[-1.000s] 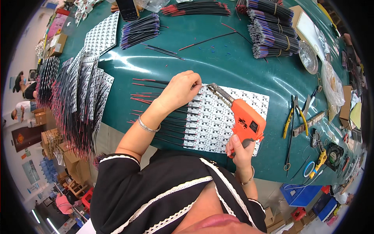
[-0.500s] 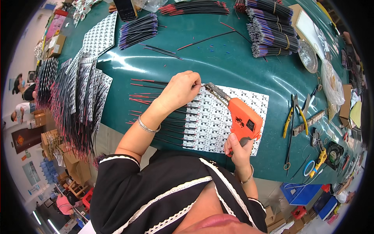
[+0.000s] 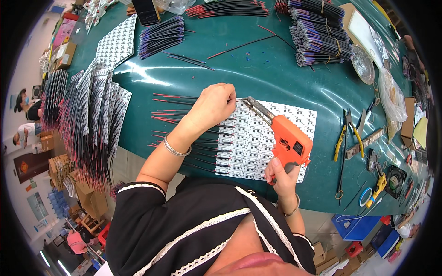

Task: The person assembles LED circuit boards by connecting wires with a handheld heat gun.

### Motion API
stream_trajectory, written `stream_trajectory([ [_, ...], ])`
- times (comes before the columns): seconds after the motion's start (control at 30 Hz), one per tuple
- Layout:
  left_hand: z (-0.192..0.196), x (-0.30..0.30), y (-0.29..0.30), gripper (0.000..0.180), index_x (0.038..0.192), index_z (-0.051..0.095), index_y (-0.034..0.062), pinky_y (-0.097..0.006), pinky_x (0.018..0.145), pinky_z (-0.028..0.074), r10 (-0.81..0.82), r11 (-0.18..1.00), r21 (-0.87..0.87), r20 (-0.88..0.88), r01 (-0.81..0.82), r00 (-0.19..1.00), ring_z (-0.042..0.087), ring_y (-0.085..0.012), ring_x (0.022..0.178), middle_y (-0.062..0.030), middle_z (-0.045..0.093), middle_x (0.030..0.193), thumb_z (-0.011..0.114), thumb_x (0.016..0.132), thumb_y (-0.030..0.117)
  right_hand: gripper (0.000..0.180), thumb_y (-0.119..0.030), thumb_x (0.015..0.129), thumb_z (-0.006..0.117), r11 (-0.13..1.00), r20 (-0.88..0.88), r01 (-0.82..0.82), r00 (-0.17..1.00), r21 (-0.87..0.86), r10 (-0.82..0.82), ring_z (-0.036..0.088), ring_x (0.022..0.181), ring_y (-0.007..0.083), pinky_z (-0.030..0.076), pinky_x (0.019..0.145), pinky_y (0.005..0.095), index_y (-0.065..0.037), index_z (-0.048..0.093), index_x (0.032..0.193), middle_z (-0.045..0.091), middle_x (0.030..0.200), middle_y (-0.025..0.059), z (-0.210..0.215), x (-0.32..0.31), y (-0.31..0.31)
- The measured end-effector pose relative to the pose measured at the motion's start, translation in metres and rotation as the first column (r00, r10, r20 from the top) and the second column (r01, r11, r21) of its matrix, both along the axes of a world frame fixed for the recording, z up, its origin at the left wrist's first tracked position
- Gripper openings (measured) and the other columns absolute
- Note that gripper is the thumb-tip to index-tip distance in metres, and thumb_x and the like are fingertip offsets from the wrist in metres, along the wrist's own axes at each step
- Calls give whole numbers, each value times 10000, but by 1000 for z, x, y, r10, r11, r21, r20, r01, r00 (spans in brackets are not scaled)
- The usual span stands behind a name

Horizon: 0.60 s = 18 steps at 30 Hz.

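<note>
My right hand (image 3: 282, 177) grips an orange soldering gun (image 3: 291, 140) by its handle, fingers around the trigger. Its metal tip is over the upper left corner of a white panel of small circuit boards (image 3: 258, 147), close to my left fingertips. My left hand (image 3: 215, 103) is closed in a pinch at that corner, apparently on a thin wire mostly covered by the fingers. Along the panel's left edge, several black wires with red ends (image 3: 172, 117) stick out to the left across the green table (image 3: 152, 83).
Finished-looking wired panels (image 3: 99, 106) are heaped at the left. Wire bundles (image 3: 322, 34) and loose black wires (image 3: 161, 37) lie at the back. On the right are yellow-handled pliers (image 3: 350, 133), a metal dish (image 3: 363, 64), a plastic bag (image 3: 392, 96) and a small fan (image 3: 396, 182).
The soldering gun has shifted slightly right and up relative to the panel, its tip a little farther from my left fingers. My left hand keeps its pinch; the whole view has drifted slightly.
</note>
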State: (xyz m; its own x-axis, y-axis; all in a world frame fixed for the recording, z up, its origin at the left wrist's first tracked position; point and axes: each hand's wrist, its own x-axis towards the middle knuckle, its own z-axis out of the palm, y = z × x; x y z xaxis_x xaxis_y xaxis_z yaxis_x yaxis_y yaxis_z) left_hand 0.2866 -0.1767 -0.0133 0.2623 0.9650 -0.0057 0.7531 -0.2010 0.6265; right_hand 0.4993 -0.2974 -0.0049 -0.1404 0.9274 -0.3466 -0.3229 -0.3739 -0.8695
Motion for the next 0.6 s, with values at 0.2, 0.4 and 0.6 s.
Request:
stream_trajectory([
  [0.2,2,0,2,69,706,552,-22,-352,585,447,-5,1000,-25,11,5,1000,564,-298,640,-165,569,693,570,689,42,176,-118,845,525,1000,-15,7,1000,7,-7,398,360,112,371,351,241,18,421,887,420,520,39,0,0,0],
  [0.4,2,-8,11,74,699,549,-25,-352,593,446,-129,990,-44,39,131,991,564,-298,650,-159,565,688,568,683,45,163,-125,849,517,999,7,-31,999,-8,32,407,361,109,364,352,237,15,433,837,423,509,35,-3,3,-2],
  [0.6,4,-8,14,68,695,542,-23,-356,617,442,-188,980,-61,15,188,982,562,-301,672,-156,565,686,560,689,42,164,-135,848,516,999,39,-31,999,-37,33,414,359,106,360,357,228,6,446,803,430,498,28,-1,0,-2],
])
